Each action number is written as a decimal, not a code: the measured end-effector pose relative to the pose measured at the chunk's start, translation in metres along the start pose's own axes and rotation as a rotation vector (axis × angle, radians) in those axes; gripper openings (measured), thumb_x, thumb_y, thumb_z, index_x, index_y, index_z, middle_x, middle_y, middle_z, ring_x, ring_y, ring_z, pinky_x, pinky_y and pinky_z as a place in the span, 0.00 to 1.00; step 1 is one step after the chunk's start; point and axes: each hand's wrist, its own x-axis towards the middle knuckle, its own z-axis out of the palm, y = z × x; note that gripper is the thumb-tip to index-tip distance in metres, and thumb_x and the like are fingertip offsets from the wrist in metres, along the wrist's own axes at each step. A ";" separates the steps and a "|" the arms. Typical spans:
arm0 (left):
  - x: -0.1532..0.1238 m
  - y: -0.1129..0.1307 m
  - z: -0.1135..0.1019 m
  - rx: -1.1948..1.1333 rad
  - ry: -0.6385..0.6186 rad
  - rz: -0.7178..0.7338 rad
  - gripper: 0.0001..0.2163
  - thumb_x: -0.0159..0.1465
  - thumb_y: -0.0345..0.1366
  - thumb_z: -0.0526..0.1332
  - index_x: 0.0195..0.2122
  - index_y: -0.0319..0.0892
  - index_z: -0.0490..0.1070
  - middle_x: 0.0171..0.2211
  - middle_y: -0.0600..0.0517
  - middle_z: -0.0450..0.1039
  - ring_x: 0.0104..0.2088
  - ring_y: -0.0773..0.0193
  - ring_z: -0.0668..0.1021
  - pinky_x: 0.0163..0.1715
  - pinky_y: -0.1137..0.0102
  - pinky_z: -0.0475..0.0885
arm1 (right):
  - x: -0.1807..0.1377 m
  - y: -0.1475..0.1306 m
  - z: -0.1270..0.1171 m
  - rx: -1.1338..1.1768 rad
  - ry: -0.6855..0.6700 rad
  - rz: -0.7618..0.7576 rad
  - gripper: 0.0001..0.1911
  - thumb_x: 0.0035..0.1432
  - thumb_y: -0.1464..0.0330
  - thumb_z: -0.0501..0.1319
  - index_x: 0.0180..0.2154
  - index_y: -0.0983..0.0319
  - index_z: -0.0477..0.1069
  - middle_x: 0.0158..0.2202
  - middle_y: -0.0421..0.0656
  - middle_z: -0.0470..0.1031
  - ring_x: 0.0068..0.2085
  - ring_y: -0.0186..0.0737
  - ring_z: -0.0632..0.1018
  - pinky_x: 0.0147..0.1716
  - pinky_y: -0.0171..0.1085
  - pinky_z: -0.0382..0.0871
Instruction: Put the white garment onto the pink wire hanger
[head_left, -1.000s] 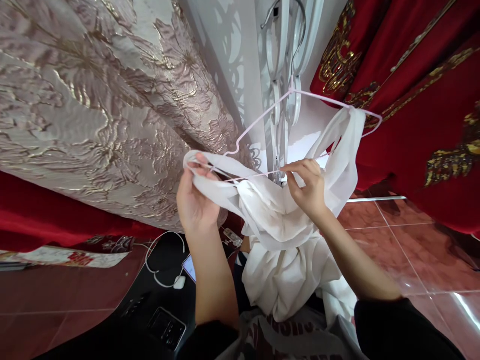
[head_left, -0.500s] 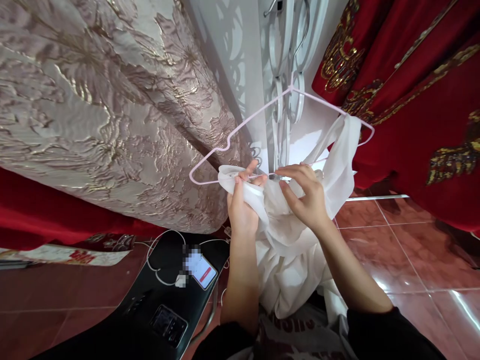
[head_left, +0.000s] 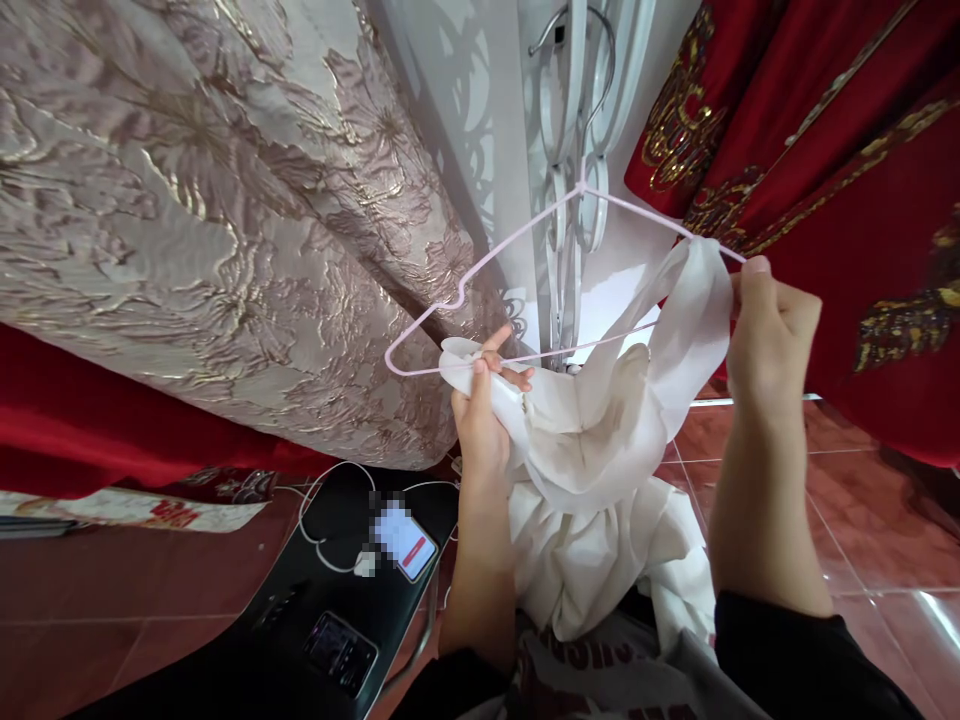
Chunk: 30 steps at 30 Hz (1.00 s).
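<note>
A pale pink wire hanger (head_left: 480, 272) hangs by its hook from a white ornate stand (head_left: 574, 130). A white sheer garment (head_left: 600, 450) droops from it toward my lap. My left hand (head_left: 484, 415) is closed on a bunched strap of the garment just below the hanger's bottom bar. My right hand (head_left: 769, 330) is closed round the garment's other strap at the hanger's right shoulder end.
A beige floral brocade drape (head_left: 225, 220) fills the left. Red gold-embroidered garments (head_left: 847, 180) hang at the right. Below the left hand sits a black device (head_left: 330, 610) with a lit phone (head_left: 405, 540) and a white cable. The floor is of red tiles (head_left: 862, 520).
My right hand has moved from the hanger's bottom bar up and right to the hanger's right end, gripping the strap there. My left hand has barely moved in the last half second.
</note>
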 end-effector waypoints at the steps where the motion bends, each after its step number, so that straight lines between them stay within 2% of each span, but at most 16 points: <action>1: 0.000 0.000 -0.001 0.006 -0.002 -0.004 0.18 0.66 0.50 0.66 0.31 0.40 0.70 0.58 0.41 0.76 0.23 0.73 0.75 0.40 0.65 0.81 | 0.002 -0.002 -0.003 0.036 -0.022 0.037 0.25 0.66 0.62 0.56 0.18 0.62 0.57 0.19 0.36 0.54 0.23 0.26 0.56 0.25 0.35 0.47; 3: 0.000 0.000 -0.003 0.013 -0.012 -0.009 0.17 0.66 0.50 0.66 0.32 0.40 0.71 0.60 0.42 0.75 0.22 0.75 0.73 0.39 0.65 0.81 | 0.008 -0.005 -0.009 0.052 -0.116 0.093 0.17 0.62 0.65 0.61 0.22 0.64 0.68 0.20 0.37 0.62 0.24 0.27 0.62 0.26 0.34 0.52; 6: 0.001 -0.001 -0.004 0.015 -0.028 -0.005 0.17 0.67 0.50 0.66 0.32 0.40 0.71 0.60 0.43 0.75 0.21 0.76 0.72 0.39 0.66 0.81 | 0.018 -0.004 -0.016 0.030 -0.276 0.120 0.08 0.55 0.67 0.67 0.26 0.64 0.76 0.20 0.37 0.65 0.25 0.28 0.65 0.26 0.34 0.56; 9: 0.001 -0.003 -0.003 0.008 -0.024 0.005 0.16 0.66 0.50 0.66 0.32 0.41 0.71 0.59 0.44 0.75 0.21 0.76 0.70 0.38 0.66 0.82 | 0.019 0.000 -0.012 0.132 -0.375 0.117 0.10 0.54 0.64 0.70 0.28 0.64 0.77 0.24 0.38 0.69 0.26 0.28 0.67 0.26 0.33 0.58; 12: 0.001 -0.005 -0.002 0.000 -0.014 0.002 0.16 0.66 0.50 0.66 0.32 0.41 0.72 0.58 0.44 0.76 0.21 0.76 0.69 0.37 0.66 0.82 | 0.012 0.003 -0.002 0.242 -0.424 0.111 0.10 0.57 0.63 0.69 0.31 0.64 0.78 0.28 0.40 0.74 0.29 0.29 0.71 0.31 0.34 0.64; 16: 0.003 -0.004 -0.004 -0.002 -0.016 -0.001 0.15 0.66 0.49 0.67 0.34 0.41 0.74 0.55 0.46 0.76 0.21 0.76 0.69 0.36 0.68 0.80 | 0.008 -0.011 0.008 0.485 -0.381 0.096 0.07 0.61 0.67 0.65 0.32 0.63 0.79 0.29 0.41 0.76 0.31 0.31 0.75 0.37 0.35 0.71; 19: 0.006 -0.002 -0.006 0.011 0.001 -0.002 0.15 0.64 0.50 0.69 0.37 0.41 0.77 0.51 0.47 0.77 0.22 0.76 0.69 0.33 0.70 0.79 | 0.023 -0.025 0.002 0.817 -0.332 0.217 0.17 0.67 0.74 0.54 0.29 0.63 0.78 0.24 0.38 0.73 0.27 0.28 0.76 0.34 0.32 0.71; 21: 0.008 0.000 -0.007 0.008 0.008 -0.003 0.16 0.63 0.50 0.69 0.35 0.41 0.76 0.48 0.48 0.78 0.21 0.75 0.69 0.32 0.71 0.79 | 0.037 -0.025 -0.008 1.111 -0.202 0.341 0.26 0.71 0.75 0.45 0.27 0.65 0.76 0.23 0.37 0.73 0.24 0.26 0.76 0.28 0.31 0.67; 23: 0.010 0.001 -0.007 0.007 0.013 0.001 0.17 0.63 0.51 0.69 0.32 0.41 0.74 0.46 0.49 0.78 0.21 0.75 0.68 0.32 0.71 0.79 | 0.045 -0.015 -0.020 1.321 -0.012 0.411 0.29 0.72 0.72 0.41 0.27 0.67 0.76 0.26 0.38 0.75 0.20 0.24 0.73 0.24 0.29 0.60; 24: 0.010 0.001 -0.007 0.013 0.022 0.006 0.17 0.63 0.51 0.69 0.31 0.41 0.74 0.45 0.49 0.78 0.21 0.75 0.68 0.33 0.70 0.79 | 0.044 -0.007 -0.025 1.339 0.077 0.399 0.30 0.72 0.71 0.40 0.27 0.68 0.75 0.27 0.39 0.75 0.18 0.21 0.70 0.22 0.28 0.56; 26: 0.011 0.000 -0.006 0.034 0.050 0.011 0.17 0.64 0.51 0.68 0.32 0.42 0.74 0.45 0.48 0.78 0.20 0.74 0.68 0.32 0.69 0.79 | 0.031 0.011 -0.028 1.150 0.165 0.273 0.30 0.73 0.71 0.39 0.30 0.65 0.77 0.32 0.39 0.77 0.15 0.17 0.62 0.20 0.27 0.51; 28: 0.011 -0.002 -0.005 0.042 0.062 0.003 0.15 0.65 0.50 0.67 0.33 0.42 0.74 0.47 0.48 0.78 0.20 0.73 0.68 0.32 0.69 0.80 | 0.005 0.023 -0.020 0.828 0.135 0.092 0.24 0.71 0.71 0.43 0.34 0.61 0.77 0.38 0.40 0.79 0.16 0.19 0.59 0.19 0.28 0.49; 30: 0.011 -0.006 -0.004 0.022 0.031 -0.015 0.14 0.67 0.49 0.65 0.33 0.43 0.75 0.50 0.48 0.77 0.20 0.74 0.68 0.31 0.69 0.80 | -0.025 0.027 -0.001 0.596 0.040 -0.043 0.14 0.67 0.67 0.51 0.40 0.58 0.76 0.44 0.43 0.80 0.19 0.23 0.61 0.19 0.31 0.50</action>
